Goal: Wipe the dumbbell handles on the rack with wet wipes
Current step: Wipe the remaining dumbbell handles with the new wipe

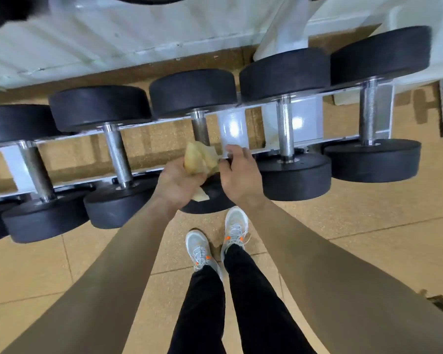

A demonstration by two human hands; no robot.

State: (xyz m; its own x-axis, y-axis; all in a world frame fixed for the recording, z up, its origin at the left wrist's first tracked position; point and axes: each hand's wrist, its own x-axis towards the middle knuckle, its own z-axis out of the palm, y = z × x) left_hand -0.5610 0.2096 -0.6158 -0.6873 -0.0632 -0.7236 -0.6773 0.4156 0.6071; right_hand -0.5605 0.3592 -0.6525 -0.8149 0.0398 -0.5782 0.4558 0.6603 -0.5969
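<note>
- Head view is looking down on a row of dumbbells (293,176) lying across a white rack (232,125), with each steel handle spanning the gap between its two rails.
- Left hand (177,182) is gripping a crumpled yellowish wipe (196,159), fingers curled round the wad, just in front of the middle handle (200,130).
- Right hand (238,175) is hovering just beside it with fingers curled, and it seems to be pinching the wipe's right edge, though the contact is partly hidden.
- Wipe is looking soft, limp and light, so it is likely going to bunch and slide in the palm. Spreading it flat and wrapping it round the bar is probably going to work better than dabbing with a ball.
- Handles are looking hard, rigid and shiny. The two to the right (284,131) are showing a knurled texture, which is likely going to drag on the wipe.
- Dumbbells are looking heavy, with thick black heads (192,92) seated on the rails, so they are probably going to stay put under wiping, with no lifting needed.
- Best hold, as I am judging it, is the wipe closed round mid-bar between the heads, where the hand has room.
</note>
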